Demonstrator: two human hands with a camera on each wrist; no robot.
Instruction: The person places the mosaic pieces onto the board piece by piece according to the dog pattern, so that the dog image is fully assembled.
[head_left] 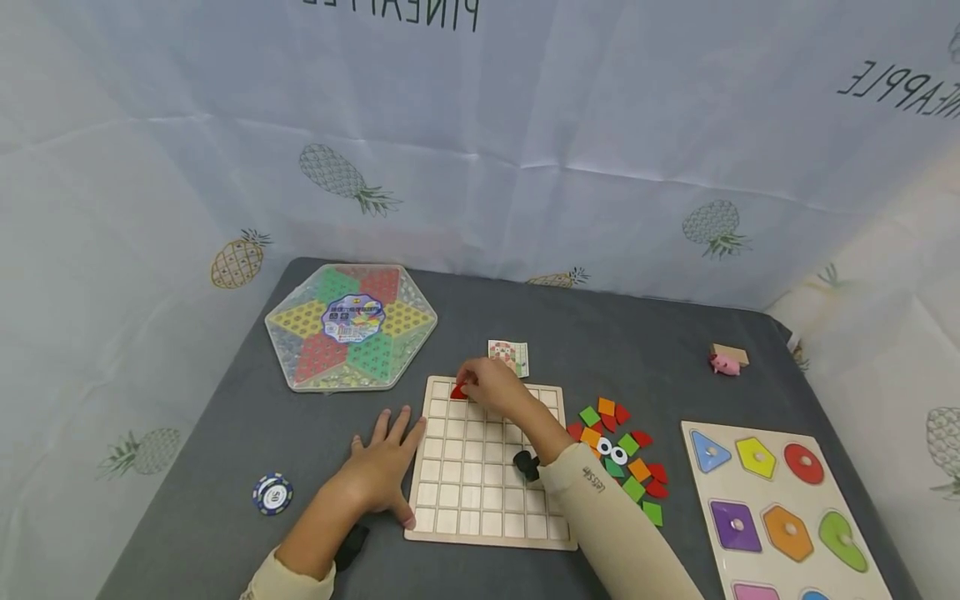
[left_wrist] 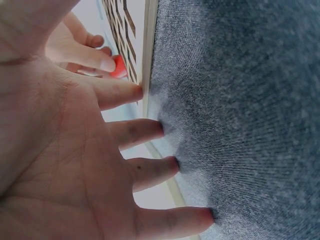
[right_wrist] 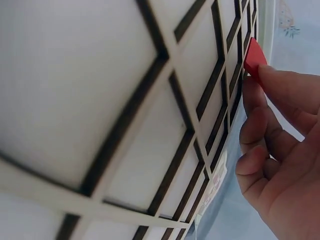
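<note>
A wooden grid board (head_left: 471,475) lies on the grey cloth in front of the person. At its far edge, the right hand (head_left: 495,388) pinches a red quarter-round piece (head_left: 458,392) between thumb and fingers, over the top row of squares. In the right wrist view that red piece (right_wrist: 255,56) stands tilted at the grid. Fingers spread, the left hand (head_left: 381,473) rests at the board's left edge, its fingertips on the cloth and its thumb by the near left corner. A small printed pattern card (head_left: 517,358) lies just beyond the board.
Loose red, green and orange pieces, with two white rings (head_left: 604,447), lie right of the board. Farther right is a knobbed shape puzzle (head_left: 738,467). A hexagonal game box (head_left: 352,329) sits back left, a poker chip (head_left: 272,493) at left, a pink pig figure (head_left: 724,364) back right.
</note>
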